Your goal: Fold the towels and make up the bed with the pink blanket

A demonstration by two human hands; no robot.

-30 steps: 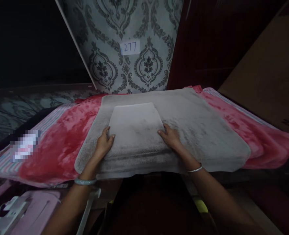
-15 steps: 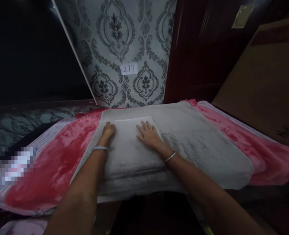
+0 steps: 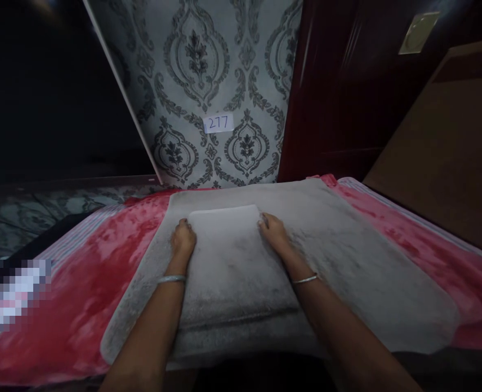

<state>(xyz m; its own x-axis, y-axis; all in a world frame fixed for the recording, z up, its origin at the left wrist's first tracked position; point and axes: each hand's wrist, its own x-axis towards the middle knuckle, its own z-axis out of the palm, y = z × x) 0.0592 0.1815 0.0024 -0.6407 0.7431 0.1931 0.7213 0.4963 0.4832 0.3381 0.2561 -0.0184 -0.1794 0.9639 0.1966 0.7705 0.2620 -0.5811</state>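
Now the left hand (image 3: 183, 239) and right hand (image 3: 274, 233) lie flat, gripping nothing, at the far corners of the folded towel (image 3: 228, 256) lying on the grey mat (image 3: 347, 261); uneven pressure could skew its layers.

Folded towel (image 3: 228, 256): pale grey, plain. Larger mat (image 3: 347, 256) beneath: grey, plain. Blanket (image 3: 102, 272): red plush, pink-and-white striped border. Wallpaper (image 3: 208, 71): pale grey, dark damask motifs. Label (image 3: 218, 123): white, "277" in blue. Door (image 3: 347, 87): dark red. Bangles (image 3: 171, 279): silver.
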